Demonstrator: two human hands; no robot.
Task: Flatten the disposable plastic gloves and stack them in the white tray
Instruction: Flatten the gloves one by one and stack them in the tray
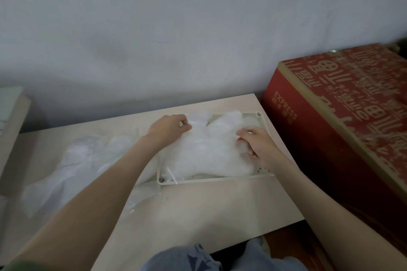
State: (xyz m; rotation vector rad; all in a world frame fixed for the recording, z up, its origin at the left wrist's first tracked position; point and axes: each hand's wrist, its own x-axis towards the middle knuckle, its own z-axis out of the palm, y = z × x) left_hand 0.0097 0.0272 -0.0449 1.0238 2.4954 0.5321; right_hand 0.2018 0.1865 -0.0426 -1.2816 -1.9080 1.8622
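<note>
A white tray (217,180) lies on the right part of the pale table (198,209). A stack of translucent plastic gloves (204,152) fills the tray, with the fingers of the top glove reaching over its far rim. My left hand (168,128) pinches the top glove at its far left edge. My right hand (257,142) has its fingers curled into the glove's right side. A loose heap of more gloves (72,171) lies on the table to the left of the tray, partly under my left forearm.
A large red cardboard box (343,121) stands right beside the table's right edge. A grey wall rises just behind the table. A pale board or shelf (13,121) leans at the far left. My knees in jeans (198,257) sit under the front edge.
</note>
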